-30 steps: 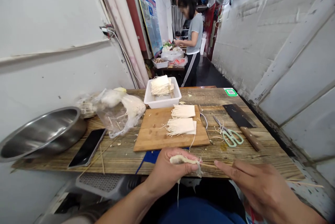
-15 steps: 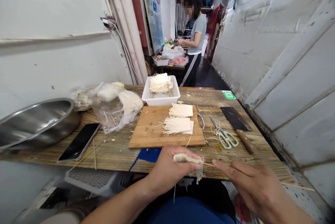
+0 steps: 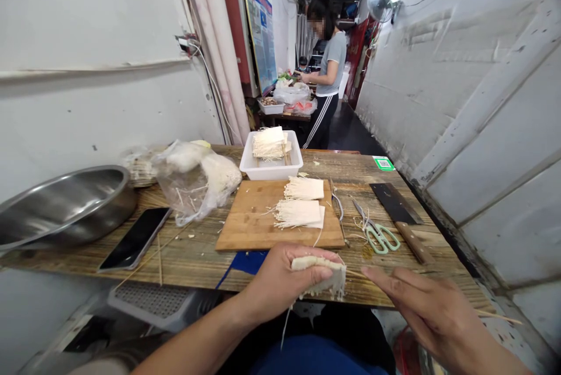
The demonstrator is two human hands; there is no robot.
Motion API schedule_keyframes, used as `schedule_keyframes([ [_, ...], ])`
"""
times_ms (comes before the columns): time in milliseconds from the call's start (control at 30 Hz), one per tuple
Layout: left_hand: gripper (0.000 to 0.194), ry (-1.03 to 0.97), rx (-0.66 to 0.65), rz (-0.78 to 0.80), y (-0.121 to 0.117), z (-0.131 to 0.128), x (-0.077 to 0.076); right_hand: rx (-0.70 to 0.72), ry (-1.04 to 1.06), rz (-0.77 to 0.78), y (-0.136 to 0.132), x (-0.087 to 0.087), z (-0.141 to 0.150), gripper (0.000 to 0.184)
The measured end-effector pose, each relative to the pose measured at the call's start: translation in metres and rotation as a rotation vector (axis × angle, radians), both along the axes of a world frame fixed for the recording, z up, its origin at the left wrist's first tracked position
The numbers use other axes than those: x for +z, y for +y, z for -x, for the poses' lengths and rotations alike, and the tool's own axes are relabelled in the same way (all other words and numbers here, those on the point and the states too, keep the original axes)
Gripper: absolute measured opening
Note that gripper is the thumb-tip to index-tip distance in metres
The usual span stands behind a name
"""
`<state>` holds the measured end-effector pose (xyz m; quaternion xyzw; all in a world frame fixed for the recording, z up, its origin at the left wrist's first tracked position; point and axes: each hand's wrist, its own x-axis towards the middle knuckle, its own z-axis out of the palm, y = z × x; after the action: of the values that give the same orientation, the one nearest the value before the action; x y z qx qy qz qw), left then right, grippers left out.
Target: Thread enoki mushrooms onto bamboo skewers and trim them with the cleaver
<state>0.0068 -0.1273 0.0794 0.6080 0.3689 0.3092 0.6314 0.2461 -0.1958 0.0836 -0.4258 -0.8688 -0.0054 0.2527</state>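
My left hand [image 3: 278, 281] pinches a flat bunch of enoki mushrooms [image 3: 326, 286] at the table's front edge, thumb on the near face. The thin stems and small caps hang downward, and a loose strand dangles below. My right hand [image 3: 427, 302] is closed round a wooden skewer [image 3: 499, 317], whose rear end sticks out past the wrist. The skewer's front part points left at the bunch; I cannot tell how deep it goes in. Behind my hands, flat enoki pieces [image 3: 298, 213] lie on a wooden cutting board [image 3: 249, 217].
A white plastic tub [image 3: 272, 173] with skewered enoki stands behind the board. Green-handled scissors [image 3: 382, 239] and a cleaver [image 3: 394, 204] lie at right. A phone [image 3: 135, 239], a plastic bag [image 3: 193, 188] and a steel basin [image 3: 83, 205] are at left. A person [image 3: 332, 65] stands farther back.
My left hand has tipped the enoki bunch, so more of its broad face shows. My right hand stays close by with the skewer. The view has shifted slightly.
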Motion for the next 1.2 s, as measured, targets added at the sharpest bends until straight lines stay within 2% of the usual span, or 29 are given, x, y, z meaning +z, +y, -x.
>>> schedule_keyframes([
  [267, 0.018, -0.006, 0.028, -0.09, -0.006, -0.002, -0.002, 0.016, -0.036, 0.003, -0.003, 0.005, -0.002, 0.044],
  [700, 0.02, -0.001, 0.0, -0.042, -0.011, -0.008, 0.001, 0.018, -0.064, -0.034, -0.007, 0.007, 0.006, 0.041],
  [900, 0.024, -0.036, -0.013, -0.016, -0.011, -0.012, -0.005, 0.055, 0.009, 0.021, -0.002, 0.013, 0.01, 0.043],
  [1100, 0.032, -0.091, -0.073, 0.047, -0.01, -0.01, 0.001, 0.094, 0.081, 0.159, 0.0, 0.025, 0.011, 0.05],
  [1200, 0.04, -0.073, -0.062, -0.065, -0.009, -0.007, 0.006, 0.11, 0.112, 0.167, -0.001, 0.029, 0.01, 0.053],
])
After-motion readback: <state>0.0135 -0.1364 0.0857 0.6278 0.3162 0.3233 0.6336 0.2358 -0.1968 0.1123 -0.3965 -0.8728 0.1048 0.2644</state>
